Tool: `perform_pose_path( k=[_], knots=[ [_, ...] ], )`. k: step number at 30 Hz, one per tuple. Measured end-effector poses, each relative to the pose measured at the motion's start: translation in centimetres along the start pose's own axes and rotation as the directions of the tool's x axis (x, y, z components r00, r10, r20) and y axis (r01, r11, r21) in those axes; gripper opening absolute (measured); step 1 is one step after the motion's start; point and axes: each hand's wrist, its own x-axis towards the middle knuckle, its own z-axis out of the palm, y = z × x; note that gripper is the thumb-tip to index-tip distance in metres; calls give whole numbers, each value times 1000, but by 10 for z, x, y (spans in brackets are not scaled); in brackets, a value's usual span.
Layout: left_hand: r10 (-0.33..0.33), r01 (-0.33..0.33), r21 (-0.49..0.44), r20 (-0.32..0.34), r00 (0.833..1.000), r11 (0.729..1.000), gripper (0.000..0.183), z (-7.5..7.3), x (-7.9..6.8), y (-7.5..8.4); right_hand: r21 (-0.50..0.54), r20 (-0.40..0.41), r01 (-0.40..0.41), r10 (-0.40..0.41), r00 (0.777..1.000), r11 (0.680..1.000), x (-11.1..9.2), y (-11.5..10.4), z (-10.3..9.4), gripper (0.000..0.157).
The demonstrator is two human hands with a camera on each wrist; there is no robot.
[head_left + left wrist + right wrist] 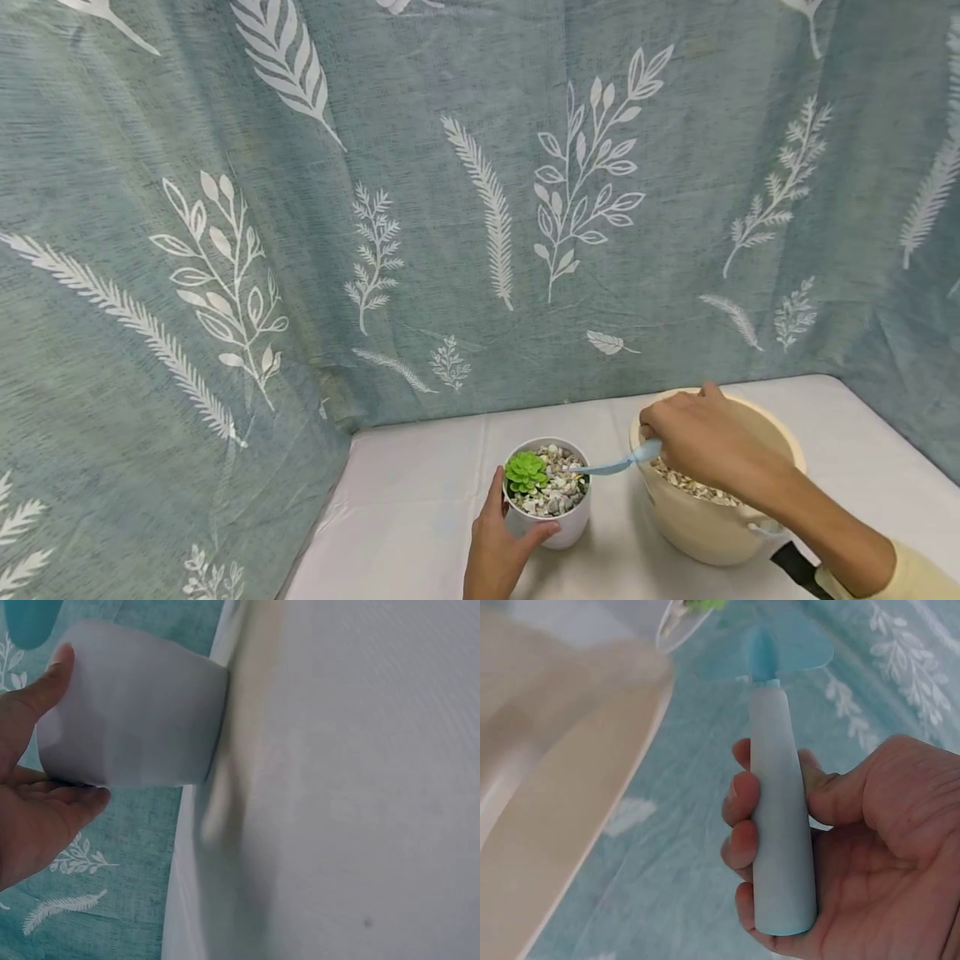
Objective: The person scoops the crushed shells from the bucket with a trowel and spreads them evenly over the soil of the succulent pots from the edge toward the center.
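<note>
A small white flowerpot [567, 529] stands on the table, with a green succulent [527, 472] at its left side and pebbles [557, 500] around the plant. My left hand [501, 546] grips the pot's near left side between thumb and fingers, as the left wrist view also shows against the pot wall [142, 712]. In my right hand [693, 435], fingers wrap the pale blue handle of a trowel [780, 817]. That trowel's blade tilts over the pot's right rim, close above the pebbles. My right forearm crosses a cream bucket [697, 529] holding more pebbles [697, 487].
A white cloth [405, 508] covers the table, which ends at the left in a slanting edge. Behind and on both sides hangs a blue-green curtain [420, 250] with white leaf prints. The bucket stands just right of the pot.
</note>
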Motion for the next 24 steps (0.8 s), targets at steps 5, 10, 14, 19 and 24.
perform_pose_path(
  k=[5,10,14,19,24],
  knots=[
    [-23,23,36,-7,1000,999,121,-3,-1,8,-23,-76,-11,9,997,1000,-13,23,-9,44],
    [39,-35,38,-104,994,999,121,3,-2,26,-101,-224,-36,13,975,994,-33,50,-18,33],
    [210,-205,50,-124,970,977,105,19,2,51,-158,-293,-73,24,956,985,-50,72,-25,27],
    [423,-421,84,-8,906,903,93,47,10,81,-304,-286,-74,-17,958,950,-61,92,-25,30],
    [458,-475,72,177,871,877,97,80,13,100,-469,-265,-28,-110,958,883,-66,106,-14,35]
  ],
)
